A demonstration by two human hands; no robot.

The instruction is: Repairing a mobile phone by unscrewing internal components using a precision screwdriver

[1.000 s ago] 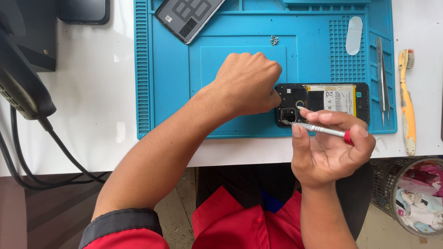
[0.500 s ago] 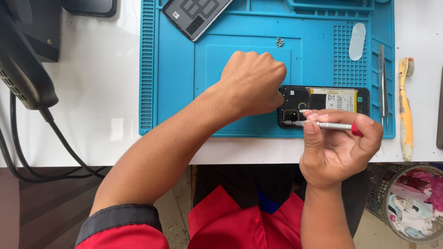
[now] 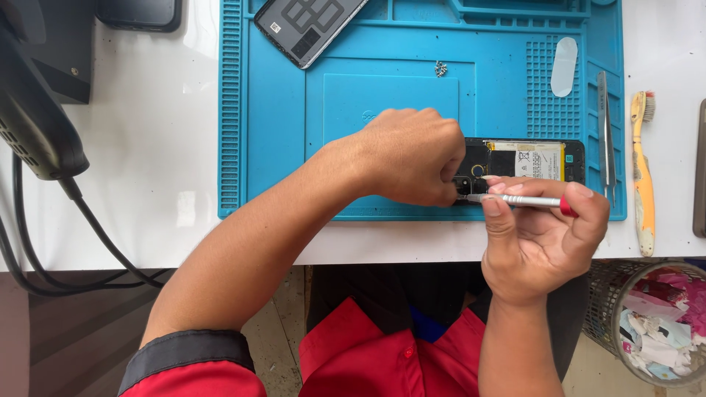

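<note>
Left hand (image 3: 412, 156) fisted, pinning the opened phone (image 3: 526, 163) steady on the blue mat (image 3: 279, 125), four o'clock corner. Right hand (image 3: 540, 242) pinching a screwdriver (image 3: 518, 201) flat, tip aimed nine o'clock at the camera end. Loose screws (image 3: 440, 69) parked safely at twelve.

Red shirt, black-cuffed short sleeve (image 3: 187, 356), bare hands

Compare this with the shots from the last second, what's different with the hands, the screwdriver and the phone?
The right hand has levelled the screwdriver: a second ago it slanted, now it lies nearly horizontal, its tip at the camera end of the opened phone. Nothing was picked up or let go. The left hand stays fisted on the phone, which has not moved on the blue mat.
</note>
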